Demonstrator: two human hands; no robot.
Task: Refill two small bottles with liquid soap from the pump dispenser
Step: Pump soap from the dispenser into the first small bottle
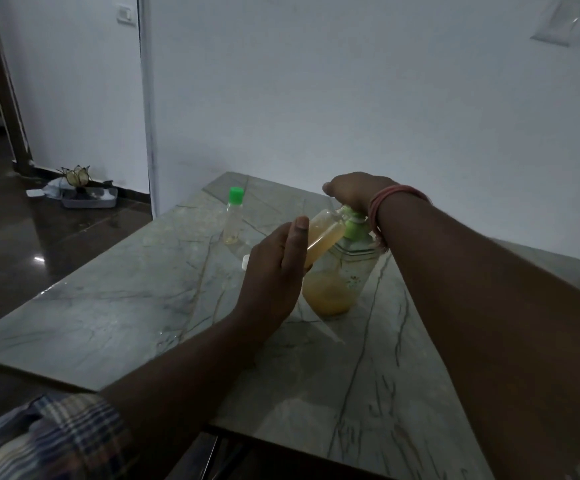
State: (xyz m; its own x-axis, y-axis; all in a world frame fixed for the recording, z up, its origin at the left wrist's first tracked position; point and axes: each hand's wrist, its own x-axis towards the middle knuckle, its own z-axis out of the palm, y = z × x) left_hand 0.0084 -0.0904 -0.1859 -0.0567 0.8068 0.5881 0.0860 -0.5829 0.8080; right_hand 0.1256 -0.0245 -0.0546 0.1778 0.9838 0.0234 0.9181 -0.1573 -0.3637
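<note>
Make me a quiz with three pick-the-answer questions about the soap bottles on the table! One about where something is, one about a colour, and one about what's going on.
1. Where is the capped small bottle?
A. Upright on the table
B. In the left hand
C. On the floor

2. What colour is its cap?
A. Red
B. Green
C. Blue

3. How is the bottle in the left hand?
A. Empty and capped
B. Lying flat on the table
C. Tilted, holding amber soap

Answers:
1 A, it stands alone behind the hands.
2 B, the cap is bright green.
3 C, the held bottle leans its mouth towards the pump dispenser, where the right hand rests on top.
</note>
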